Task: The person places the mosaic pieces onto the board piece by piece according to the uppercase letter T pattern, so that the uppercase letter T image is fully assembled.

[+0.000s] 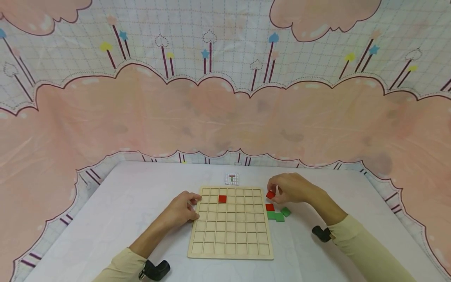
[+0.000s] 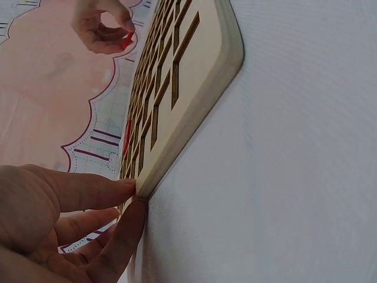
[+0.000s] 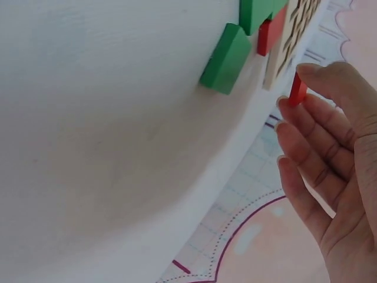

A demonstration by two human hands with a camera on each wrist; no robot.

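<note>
A square wooden grid board (image 1: 230,256) lies on the table, with one red square tile (image 1: 222,199) set in a cell near its top. My left hand (image 1: 181,207) touches the board's left edge with its thumb and fingertips, which sit apart along that edge. Beyond the board's upper right side, my right hand (image 1: 290,188) pinches a second red tile (image 3: 298,89) between thumb and index finger, its other fingers loosely spread. Below that hand, another red tile (image 1: 269,207) lies beside the board, next to several green tiles (image 1: 280,217), one of them turned at an angle (image 3: 227,62).
Behind the board's top edge lies a small pattern card (image 1: 231,179) printed with a grid and a coloured T-shape. White cloth covers the table (image 1: 141,188). A patterned curtain (image 1: 225,117) hangs along the back and sides.
</note>
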